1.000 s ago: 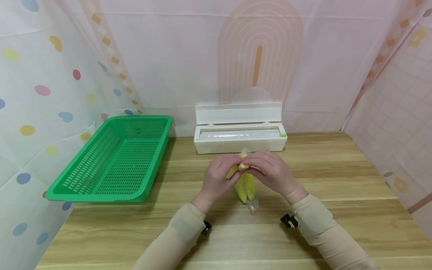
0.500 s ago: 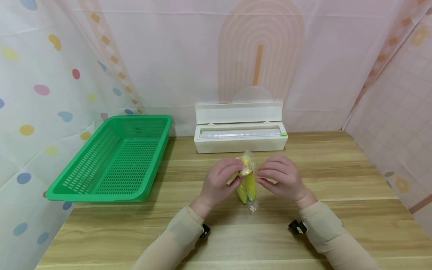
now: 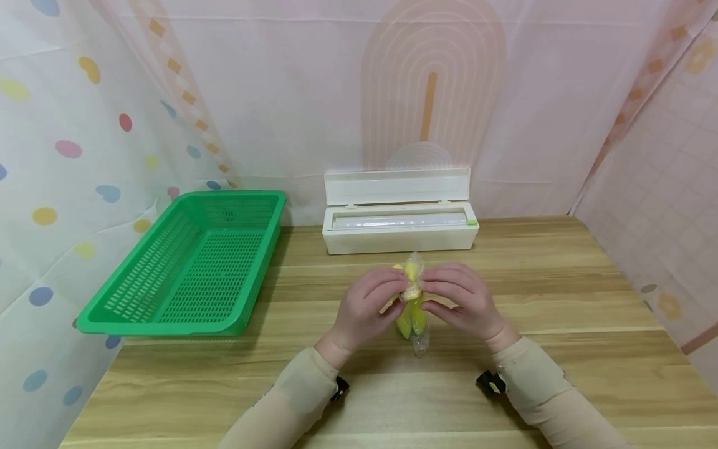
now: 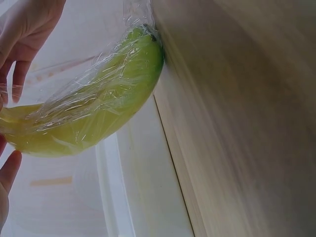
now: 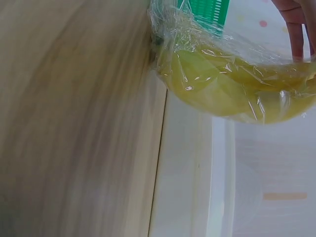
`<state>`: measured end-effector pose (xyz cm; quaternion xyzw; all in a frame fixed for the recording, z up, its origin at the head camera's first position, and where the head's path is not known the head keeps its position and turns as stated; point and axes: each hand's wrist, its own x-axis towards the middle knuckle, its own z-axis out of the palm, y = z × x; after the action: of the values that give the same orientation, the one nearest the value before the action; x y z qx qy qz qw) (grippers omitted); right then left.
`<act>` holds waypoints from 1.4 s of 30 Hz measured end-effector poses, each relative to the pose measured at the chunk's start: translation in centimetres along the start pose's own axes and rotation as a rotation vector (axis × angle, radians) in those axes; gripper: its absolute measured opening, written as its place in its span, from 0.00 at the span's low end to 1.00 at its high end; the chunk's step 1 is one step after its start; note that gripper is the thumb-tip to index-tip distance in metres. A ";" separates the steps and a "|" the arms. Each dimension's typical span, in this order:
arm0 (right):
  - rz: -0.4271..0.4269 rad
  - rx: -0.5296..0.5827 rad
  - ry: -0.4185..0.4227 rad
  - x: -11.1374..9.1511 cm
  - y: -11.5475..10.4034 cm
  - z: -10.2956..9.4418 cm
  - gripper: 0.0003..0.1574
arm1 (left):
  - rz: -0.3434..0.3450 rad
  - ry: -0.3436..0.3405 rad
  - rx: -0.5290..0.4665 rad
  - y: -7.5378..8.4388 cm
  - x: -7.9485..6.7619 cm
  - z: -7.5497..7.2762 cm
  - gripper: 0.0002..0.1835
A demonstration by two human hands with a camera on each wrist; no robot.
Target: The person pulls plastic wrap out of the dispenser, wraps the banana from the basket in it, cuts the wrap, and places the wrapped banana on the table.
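Observation:
Wrapped in clear cling film, a small bunch of yellow-green bananas (image 3: 418, 317) is upright in the middle, stem end up. My left hand (image 3: 367, 305) grips the bunch near its top from the left. On the other side my right hand (image 3: 467, 302) pinches the cling film (image 3: 416, 262) beside the stem. A loose tail of film hangs below the banana tips. In the left wrist view the bananas (image 4: 98, 108) curve down to the wooden table; my right hand (image 4: 32, 29) shows above them. The right wrist view shows the bananas (image 5: 232, 89) with left fingers (image 5: 296, 42) behind.
Behind the hands stands a white cling film box (image 3: 400, 240), lid up, with a roll inside and a green slider at its right end. A green perforated basket (image 3: 241, 312) is at the left. Patterned cloth (image 3: 280, 93) hangs round the wooden table (image 3: 561, 299).
The right hand moved away from the bunch to the right, then came back to its film. The left hand kept its grip, and the stem end shifted slightly to the right.

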<state>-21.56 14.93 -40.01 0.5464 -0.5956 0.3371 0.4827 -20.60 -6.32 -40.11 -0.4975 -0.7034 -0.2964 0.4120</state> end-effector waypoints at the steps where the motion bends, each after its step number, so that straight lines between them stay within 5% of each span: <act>1: 0.005 0.006 -0.007 -0.1 0.0 0.0 0.17 | 0.001 0.001 -0.001 0.0 0.0 0.0 0.15; 19: 0.099 0.029 -0.124 -0.3 -0.2 0.4 0.17 | 0.061 0.025 0.036 0.0 0.1 0.1 0.15; 42: 0.283 0.156 -0.229 -0.4 0.5 -0.3 0.28 | 0.086 -0.044 -0.015 0.1 0.2 -0.1 0.14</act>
<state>-22.04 15.40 -40.21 0.5277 -0.6896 0.3825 0.3158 -20.48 -6.32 -39.89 -0.5366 -0.6880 -0.2730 0.4051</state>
